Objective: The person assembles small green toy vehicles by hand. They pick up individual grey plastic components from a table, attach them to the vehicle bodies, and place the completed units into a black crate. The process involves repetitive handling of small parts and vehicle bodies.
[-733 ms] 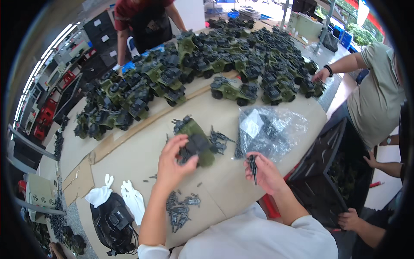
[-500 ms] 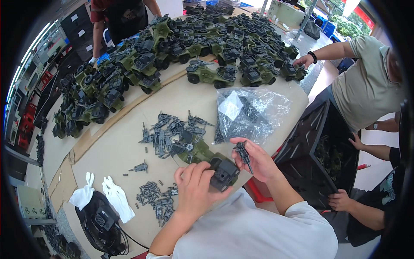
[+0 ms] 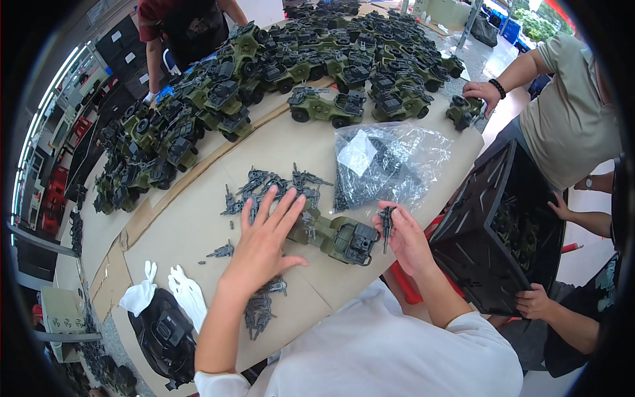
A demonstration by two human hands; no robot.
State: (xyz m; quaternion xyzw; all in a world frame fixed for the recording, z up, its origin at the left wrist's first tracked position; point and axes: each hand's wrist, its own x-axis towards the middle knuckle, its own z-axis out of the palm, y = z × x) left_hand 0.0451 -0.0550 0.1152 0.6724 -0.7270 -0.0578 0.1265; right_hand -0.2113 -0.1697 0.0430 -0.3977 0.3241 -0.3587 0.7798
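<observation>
My right hand [image 3: 411, 245] pinches a small dark grey toy gun [image 3: 386, 228], held upright just right of a green toy jeep [image 3: 322, 237]. The jeep stands on the beige tabletop, its black rear toward me. My left hand [image 3: 263, 243] is open with fingers spread, over the jeep's front end and the near edge of a pile of grey toy guns [image 3: 311, 177]. Part of that pile and the jeep's front are hidden by the hand. More toy guns [image 3: 260, 314] lie below my left wrist, and a single one [image 3: 220, 249] lies to its left.
A clear plastic bag [image 3: 390, 165] of dark parts lies beyond the jeep. Heaped toy jeeps [image 3: 218, 99] fill the far side. White gloves [image 3: 188, 294] and a black bag [image 3: 162, 337] are at left. At right, one person's hand [image 3: 485, 96] grips a jeep; others hold a black crate [image 3: 479, 264].
My left hand has let go of the jeep's rear and moved left and away from me, fingers spreading. The jeep now stands on the table. My right hand still holds the toy gun.
</observation>
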